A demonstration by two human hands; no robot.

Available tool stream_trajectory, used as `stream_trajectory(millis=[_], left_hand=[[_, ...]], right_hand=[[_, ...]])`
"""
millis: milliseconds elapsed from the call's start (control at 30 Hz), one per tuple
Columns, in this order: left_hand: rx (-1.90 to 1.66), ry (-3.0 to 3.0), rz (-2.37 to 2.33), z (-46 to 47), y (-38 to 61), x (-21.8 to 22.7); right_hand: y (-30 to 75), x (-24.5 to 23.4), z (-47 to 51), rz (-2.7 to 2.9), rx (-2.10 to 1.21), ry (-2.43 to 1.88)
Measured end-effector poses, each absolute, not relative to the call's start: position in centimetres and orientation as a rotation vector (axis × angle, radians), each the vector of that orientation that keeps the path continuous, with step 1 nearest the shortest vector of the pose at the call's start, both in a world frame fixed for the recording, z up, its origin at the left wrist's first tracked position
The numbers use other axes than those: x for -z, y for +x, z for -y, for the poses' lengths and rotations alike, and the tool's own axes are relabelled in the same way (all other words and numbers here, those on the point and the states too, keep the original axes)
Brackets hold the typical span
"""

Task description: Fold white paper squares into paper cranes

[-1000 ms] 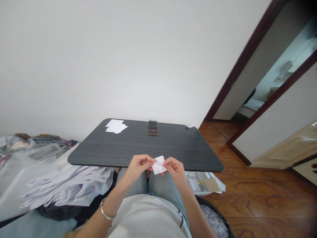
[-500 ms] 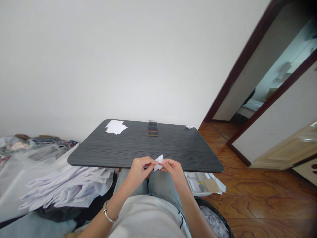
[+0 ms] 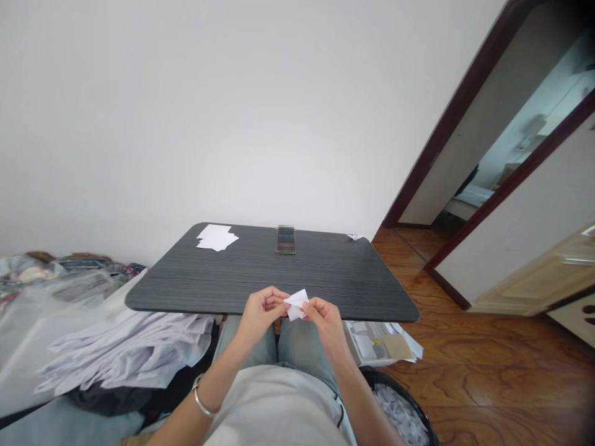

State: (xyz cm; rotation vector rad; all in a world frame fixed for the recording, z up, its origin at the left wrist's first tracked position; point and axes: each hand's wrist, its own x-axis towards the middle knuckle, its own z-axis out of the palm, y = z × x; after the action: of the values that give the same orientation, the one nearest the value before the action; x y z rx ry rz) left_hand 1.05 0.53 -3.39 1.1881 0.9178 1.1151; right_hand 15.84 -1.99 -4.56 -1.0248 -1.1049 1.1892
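Note:
A small folded piece of white paper (image 3: 296, 300) is held over the near edge of the dark table (image 3: 251, 272). My left hand (image 3: 261, 314) pinches its left corner between thumb and fingers. On the other side, my right hand (image 3: 325, 317) grips the right part of the paper, fingers closed. Pointed flaps and a crease show on the paper. Several loose white paper sheets (image 3: 216, 237) lie at the back left of the table. A small folded white paper piece (image 3: 354, 236) rests near the back right corner.
A phone (image 3: 286, 240) lies at the table's back middle. White cloth (image 3: 125, 353) is heaped at the left. Below the table's right side are a box of papers (image 3: 381, 342) and a black-rimmed bin (image 3: 402, 412) holding paper scraps. A white wall stands behind.
My left hand has shifted slightly left and its fingers have curled back to the paper's left corner. More of the folded paper now shows between my hands.

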Motion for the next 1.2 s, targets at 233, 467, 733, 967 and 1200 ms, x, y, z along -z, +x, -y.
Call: stream_trajectory(millis=[233, 467, 733, 967, 1200], left_hand=[[-1.100, 1.147, -0.898, -0.35, 1.03, 3.50], [-1.101, 1.125, -0.886, -0.38, 1.07, 3.49], [-1.073, 1.080, -0.877, -0.35, 0.99, 3.17], [-1.090, 1.052, -0.909, -0.31, 1.08, 3.03], [-1.116, 1.105, -0.906, -0.55, 1.04, 3.51]], right_hand=[[15.78, 4.69, 1.89, 1.108, -1.153, -1.046], [15.82, 5.13, 1.60, 1.114, -1.155, -1.070], [15.80, 5.21, 1.54, 1.137, -1.101, -1.081], [15.64, 5.22, 1.67, 1.146, -1.101, -1.073], [15.44, 5.31, 1.85, 1.165, -1.083, -1.047]])
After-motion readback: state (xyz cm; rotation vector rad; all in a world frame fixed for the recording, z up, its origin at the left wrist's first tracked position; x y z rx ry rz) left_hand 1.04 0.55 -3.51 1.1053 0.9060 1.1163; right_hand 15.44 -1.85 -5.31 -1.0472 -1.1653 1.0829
